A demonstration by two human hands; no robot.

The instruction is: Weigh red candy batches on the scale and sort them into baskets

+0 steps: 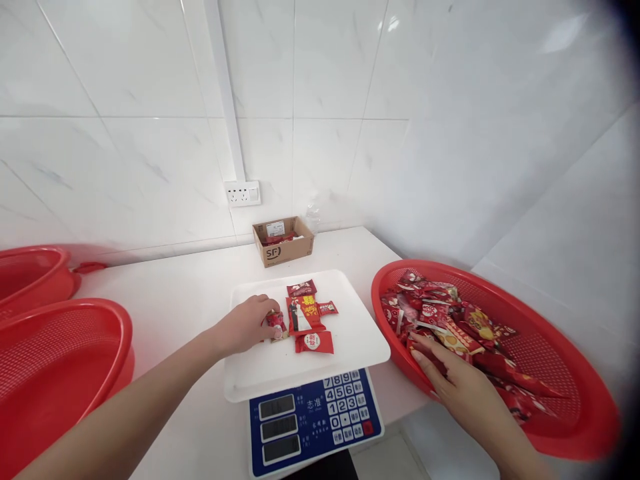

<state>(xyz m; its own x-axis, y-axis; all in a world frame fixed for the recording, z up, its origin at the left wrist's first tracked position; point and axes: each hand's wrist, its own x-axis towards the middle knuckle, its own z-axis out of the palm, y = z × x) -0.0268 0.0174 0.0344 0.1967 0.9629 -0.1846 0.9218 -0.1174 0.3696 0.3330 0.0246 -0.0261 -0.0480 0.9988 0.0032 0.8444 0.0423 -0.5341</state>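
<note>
My left hand point(246, 325) rests on the white scale tray point(360, 333), its fingers closed on a small red wrapped candy point(275, 325). Beside it on the tray lie several red candy packets point(305, 315). My right hand point(457, 381) lies flat with fingers stretched out in the red basket point(575, 373) at the right, on top of a heap of red wrapped sweets point(450, 320). The scale's blue front panel point(315, 420) with keypad and dark displays faces me.
Two red baskets point(55, 360) stand at the left edge of the white counter. A small open cardboard box point(283, 241) sits at the back by the tiled wall, under a wall socket point(243, 193). The counter ends just right of the scale.
</note>
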